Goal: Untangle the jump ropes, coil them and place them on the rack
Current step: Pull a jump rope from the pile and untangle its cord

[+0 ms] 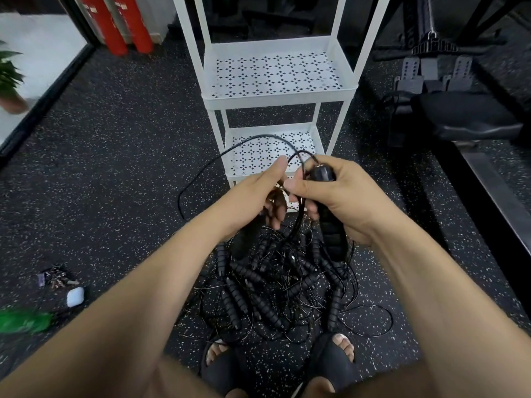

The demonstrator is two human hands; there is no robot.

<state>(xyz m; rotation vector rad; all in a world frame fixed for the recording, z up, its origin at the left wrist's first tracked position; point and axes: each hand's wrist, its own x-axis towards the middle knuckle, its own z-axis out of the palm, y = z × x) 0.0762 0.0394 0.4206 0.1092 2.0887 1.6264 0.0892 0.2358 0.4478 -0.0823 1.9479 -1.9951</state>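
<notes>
The right hand (pixel 342 193) has its fingers (pixel 312 210) clenched round a black handle (pixel 330 234), held upright above the tangled pile of jump ropes (pixel 273 291) on the speckled floor (pixel 115 168). Just beside it, the left hand (pixel 253 193) curls its fingers round the thin cord (pixel 258 136), which loops up in front of the lower shelf of the white rack (pixel 275 99). Feet in black slippers (pixel 333 366) stand at the pile's near edge. A small white case (pixel 75 295) lies well off to the left.

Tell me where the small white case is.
Head view, lower left: the small white case lies on the speckled floor, left of the tangled rope pile.
</notes>
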